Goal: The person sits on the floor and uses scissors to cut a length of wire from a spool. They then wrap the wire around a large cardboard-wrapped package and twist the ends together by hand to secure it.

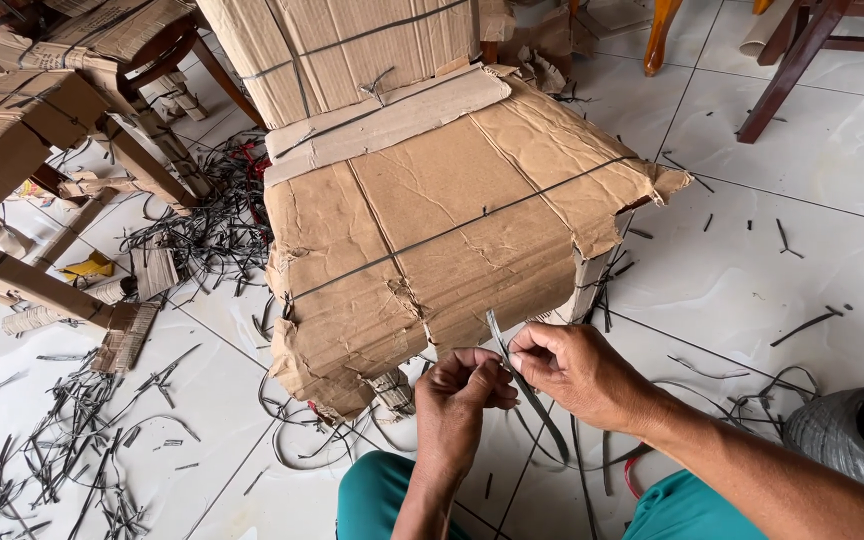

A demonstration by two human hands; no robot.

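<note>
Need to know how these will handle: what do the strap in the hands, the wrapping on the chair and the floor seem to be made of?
Strap: looks like dark grey plastic banding, thin, flat, slightly glossy; it bends in a smooth curve between the left hand and right hand.
Wrapping: brown corrugated cardboard, matte, creased, torn at the edges.
Floor: probably glazed white ceramic tile, shiny with grout lines.

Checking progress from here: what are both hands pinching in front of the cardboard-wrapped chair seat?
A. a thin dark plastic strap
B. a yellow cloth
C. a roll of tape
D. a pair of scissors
A: the left hand and right hand pinch a thin dark plastic strap in their fingers, just below the brown cardboard-wrapped chair seat.
</note>
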